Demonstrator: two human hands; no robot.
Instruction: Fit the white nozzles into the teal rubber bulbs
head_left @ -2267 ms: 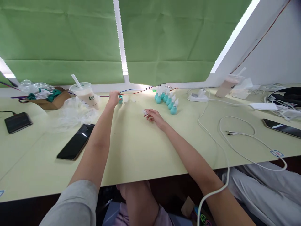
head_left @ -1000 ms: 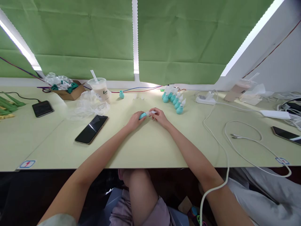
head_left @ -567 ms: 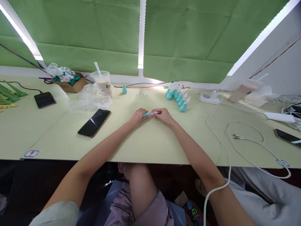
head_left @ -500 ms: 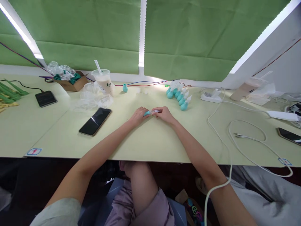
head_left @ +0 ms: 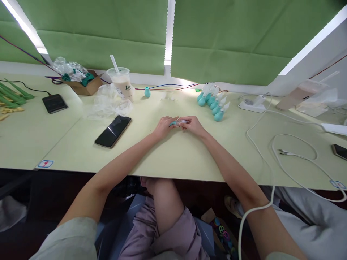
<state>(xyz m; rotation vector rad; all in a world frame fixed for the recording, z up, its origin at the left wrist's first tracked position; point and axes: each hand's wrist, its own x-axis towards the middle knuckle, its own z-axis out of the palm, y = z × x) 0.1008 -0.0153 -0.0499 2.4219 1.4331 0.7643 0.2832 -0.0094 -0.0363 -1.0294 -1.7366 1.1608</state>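
Both hands meet above the middle of the table. My left hand (head_left: 163,127) is closed round a teal rubber bulb (head_left: 172,124), mostly covered by its fingers. My right hand (head_left: 194,126) pinches a clear plastic nozzle (head_left: 184,121) against the bulb's mouth; I cannot tell how far the two parts are joined. To the right, several teal bulb syringes (head_left: 218,115) with translucent tips stand in a cluster. One bare teal bulb (head_left: 147,92) stands upright at the back, and a few small clear pieces (head_left: 168,98) lie beside it.
At left are a black phone (head_left: 113,131), crumpled clear plastic (head_left: 110,103), a drink cup (head_left: 122,85) with a straw and a cardboard box (head_left: 85,87). A white cable (head_left: 267,164) crosses the right side and hangs over my right arm. A power strip (head_left: 252,105) sits behind it.
The camera view has tilted and shifted slightly. Both hands still hold the bulb and nozzle together, with the left fingers now more stretched along the bulb.
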